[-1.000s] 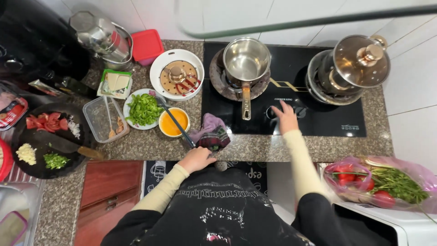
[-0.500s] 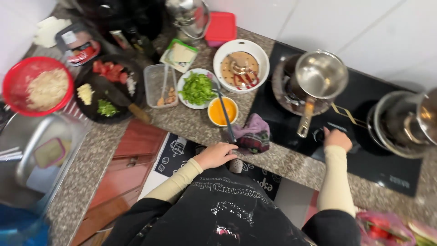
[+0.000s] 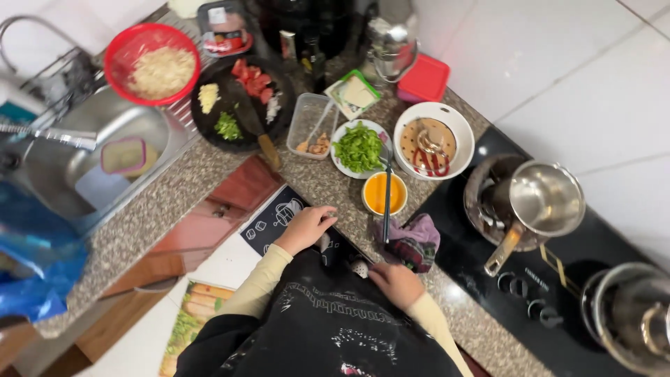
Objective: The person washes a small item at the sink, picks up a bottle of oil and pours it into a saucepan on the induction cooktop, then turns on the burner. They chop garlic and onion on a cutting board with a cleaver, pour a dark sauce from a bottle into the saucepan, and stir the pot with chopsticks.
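My left hand (image 3: 306,227) rests at the front edge of the granite counter (image 3: 153,209), fingers loosely curled, nothing visibly in it. My right hand (image 3: 395,281) lies at the counter edge beside a crumpled dark cloth (image 3: 413,241), fingers bent, holding nothing that I can see. Just beyond the hands stands a small bowl of orange liquid (image 3: 384,194) with a dark utensil (image 3: 386,202) laid across it.
A steel saucepan (image 3: 543,202) sits on the black cooktop (image 3: 530,293), a lidded pot (image 3: 631,318) to its right. Bowls of greens (image 3: 358,147) and seafood (image 3: 433,141), a dark chopping plate (image 3: 241,103), a red colander (image 3: 158,64) and the sink (image 3: 91,167) fill the left.
My right hand has come off the cooktop controls and back to the counter edge near the cloth. The view has swung left, bringing the sink into sight.
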